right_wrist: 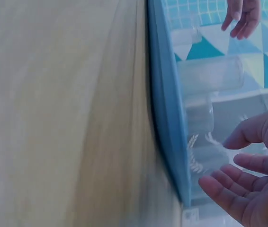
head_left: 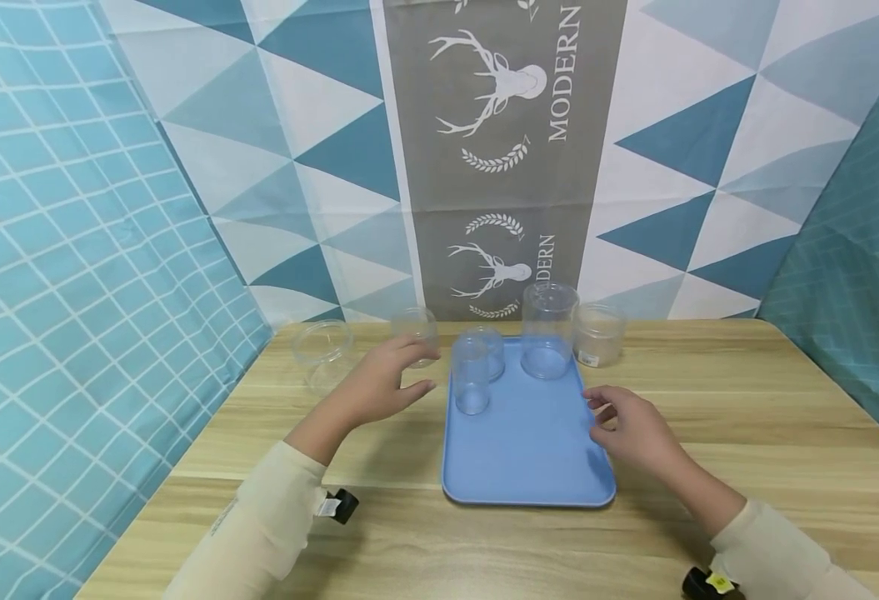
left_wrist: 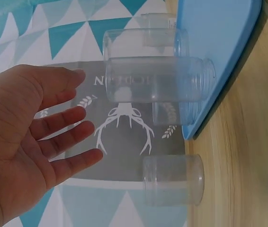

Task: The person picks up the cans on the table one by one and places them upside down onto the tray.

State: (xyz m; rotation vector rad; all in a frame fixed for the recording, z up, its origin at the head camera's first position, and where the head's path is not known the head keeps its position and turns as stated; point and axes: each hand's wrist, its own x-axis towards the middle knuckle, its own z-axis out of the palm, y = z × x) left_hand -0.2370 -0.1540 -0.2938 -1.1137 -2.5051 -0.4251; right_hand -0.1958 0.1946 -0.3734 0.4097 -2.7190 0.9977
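Note:
A blue tray [head_left: 529, 450] lies on the wooden table. On it stand a slim clear jar [head_left: 471, 387], a shorter clear jar [head_left: 491, 354] behind that one, and a tall wide clear jar [head_left: 549, 325] at the back right. My left hand [head_left: 382, 383] hovers left of the tray, fingers spread and nothing in them. Just beyond its fingertips stands another clear jar [head_left: 418, 325], seen whole in the left wrist view. My right hand [head_left: 637, 429] is at the tray's right edge, fingers loosely bent and holding nothing.
A wide clear jar [head_left: 599, 333] with a small label stands off the tray at the back right. Farther left on the table is another clear container [head_left: 322, 343], partly behind the left hand. A patterned cloth [head_left: 334, 167] hangs along the table's back edge.

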